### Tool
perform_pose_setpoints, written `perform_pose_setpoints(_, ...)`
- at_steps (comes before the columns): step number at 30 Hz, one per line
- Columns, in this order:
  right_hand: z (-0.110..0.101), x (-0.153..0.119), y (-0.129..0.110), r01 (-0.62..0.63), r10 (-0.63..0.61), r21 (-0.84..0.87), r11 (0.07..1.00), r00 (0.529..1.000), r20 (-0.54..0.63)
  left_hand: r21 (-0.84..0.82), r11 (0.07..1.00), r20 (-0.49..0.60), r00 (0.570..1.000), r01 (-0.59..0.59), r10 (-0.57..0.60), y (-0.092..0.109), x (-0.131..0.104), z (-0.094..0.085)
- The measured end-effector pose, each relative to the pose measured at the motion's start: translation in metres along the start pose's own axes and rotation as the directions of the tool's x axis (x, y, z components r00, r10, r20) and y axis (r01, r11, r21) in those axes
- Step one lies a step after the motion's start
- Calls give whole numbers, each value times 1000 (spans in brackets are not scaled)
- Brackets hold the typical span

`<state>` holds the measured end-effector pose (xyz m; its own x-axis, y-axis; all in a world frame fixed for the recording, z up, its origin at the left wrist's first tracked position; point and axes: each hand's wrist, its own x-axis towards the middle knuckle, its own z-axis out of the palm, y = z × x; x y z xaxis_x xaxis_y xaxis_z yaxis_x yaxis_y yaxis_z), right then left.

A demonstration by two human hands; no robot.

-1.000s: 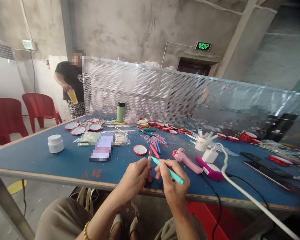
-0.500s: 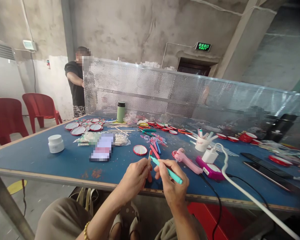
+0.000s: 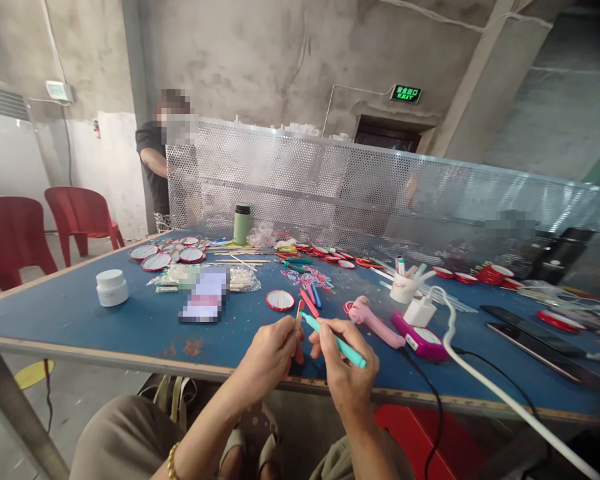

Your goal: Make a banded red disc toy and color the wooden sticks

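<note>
Near the table's front edge, my left hand (image 3: 275,347) pinches a small wooden stick (image 3: 299,316) with a red tip, held upright. My right hand (image 3: 347,357) grips a turquoise marker (image 3: 349,351) like a pen, its tip at the side of the stick. Just beyond the hands lie a pink-red marker (image 3: 310,303) and blue ones. A round red-rimmed disc (image 3: 280,300) sits behind my left hand. To the right of my right hand rests a pink handheld tool (image 3: 377,323) with a black cable.
A phone (image 3: 204,295), a white jar (image 3: 112,288), a green bottle (image 3: 242,225) and a cup of markers (image 3: 403,287) stand or lie on the blue table (image 3: 80,327). A white cable crosses the right side. Behind a perforated metal screen (image 3: 290,180) is another person (image 3: 155,160).
The person behind the screen has leaned slightly to the right. My hands, the stick and the turquoise marker have hardly moved.
</note>
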<state>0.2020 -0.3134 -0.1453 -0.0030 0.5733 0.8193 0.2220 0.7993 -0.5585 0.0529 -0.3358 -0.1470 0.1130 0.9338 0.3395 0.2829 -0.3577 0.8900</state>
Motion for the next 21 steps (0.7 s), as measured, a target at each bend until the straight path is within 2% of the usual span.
perform_pose_setpoints(21, 0, 0, -1, -25, 25, -7, 1000, 1000, -1, -2, 1000, -2, 1000, 9, -9, 0, 0, 0)
